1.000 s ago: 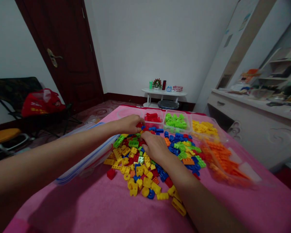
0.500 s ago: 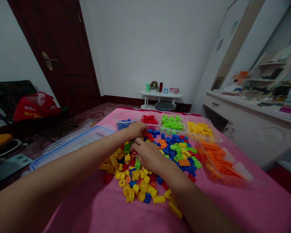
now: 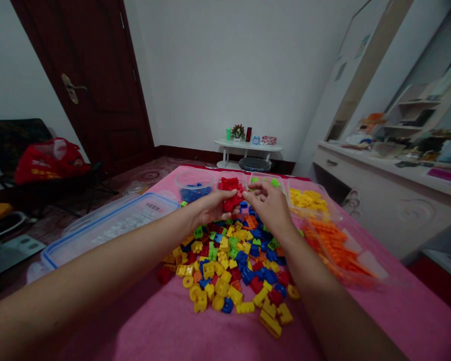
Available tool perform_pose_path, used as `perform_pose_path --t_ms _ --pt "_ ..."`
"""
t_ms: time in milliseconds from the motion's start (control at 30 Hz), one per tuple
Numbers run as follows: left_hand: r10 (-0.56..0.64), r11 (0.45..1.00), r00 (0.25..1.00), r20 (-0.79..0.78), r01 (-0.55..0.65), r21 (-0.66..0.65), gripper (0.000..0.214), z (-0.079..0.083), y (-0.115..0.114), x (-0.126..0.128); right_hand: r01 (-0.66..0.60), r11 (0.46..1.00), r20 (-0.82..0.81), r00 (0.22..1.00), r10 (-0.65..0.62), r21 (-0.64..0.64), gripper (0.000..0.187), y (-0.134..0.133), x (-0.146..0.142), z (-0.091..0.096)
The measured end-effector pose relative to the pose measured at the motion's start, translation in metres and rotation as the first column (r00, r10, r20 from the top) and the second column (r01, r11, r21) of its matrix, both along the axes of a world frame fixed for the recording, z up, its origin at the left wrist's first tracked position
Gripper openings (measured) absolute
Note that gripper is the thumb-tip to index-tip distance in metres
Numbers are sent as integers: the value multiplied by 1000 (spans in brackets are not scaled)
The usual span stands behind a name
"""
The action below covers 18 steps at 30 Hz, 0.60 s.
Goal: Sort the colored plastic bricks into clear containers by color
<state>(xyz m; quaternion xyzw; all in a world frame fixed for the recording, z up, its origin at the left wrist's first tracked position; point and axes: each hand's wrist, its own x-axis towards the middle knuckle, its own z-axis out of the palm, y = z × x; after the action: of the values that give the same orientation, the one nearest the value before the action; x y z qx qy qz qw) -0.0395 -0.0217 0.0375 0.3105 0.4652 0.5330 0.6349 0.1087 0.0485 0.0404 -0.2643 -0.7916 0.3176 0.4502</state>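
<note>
A heap of mixed toy bricks [image 3: 233, 265] in yellow, blue, red, green and orange lies on the pink cloth [image 3: 173, 326]. My left hand [image 3: 210, 208] is raised above the heap's far edge and cups a bunch of red bricks [image 3: 231, 200]. My right hand [image 3: 270, 203] hovers right beside it, fingers curled in a pinch near those red bricks; what it holds I cannot make out. Behind the hands stands a row of clear tubs: blue bricks [image 3: 193, 190], red bricks [image 3: 229, 183], green bricks [image 3: 272, 183], yellow bricks [image 3: 308, 198].
A clear tray of orange bricks [image 3: 334, 245] lies at the right. A large clear box with a blue rim [image 3: 108, 230] sits at the left table edge. Beyond are a dark door [image 3: 86, 85], a small white table [image 3: 248, 148] and a white counter [image 3: 391, 195].
Both hands have lifted off the brick heap and moved toward the tubs. My left hand now carries red bricks, and the right hand has come up beside it.
</note>
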Motion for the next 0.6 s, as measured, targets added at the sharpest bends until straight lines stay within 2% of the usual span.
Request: perform_pose_path --t_ms 67,167,267,367,467,600 --pt "-33 999 993 110 35 -10 20 -2 -2 5 -14 1000 8 1000 14 21 25 -2 -1 0" --pt "-52 999 971 234 50 15 21 -7 -4 12 -50 993 102 994 39 104 17 -7 -1 0" --pt "12 998 941 339 -32 54 19 -9 -5 16 -57 973 206 978 9 225 18 -10 0 0" --pt "59 997 931 360 -75 31 17 -11 -4 16 -48 962 243 970 -20 270 24 -11 0 -1" --pt "76 997 932 354 -83 5 16 -10 0 13 -39 961 219 975 -23 273 28 -9 0 1" --pt "187 979 913 362 -205 11 11 2 13 7 56 960 75 994 -80 273 37 -4 4 7"
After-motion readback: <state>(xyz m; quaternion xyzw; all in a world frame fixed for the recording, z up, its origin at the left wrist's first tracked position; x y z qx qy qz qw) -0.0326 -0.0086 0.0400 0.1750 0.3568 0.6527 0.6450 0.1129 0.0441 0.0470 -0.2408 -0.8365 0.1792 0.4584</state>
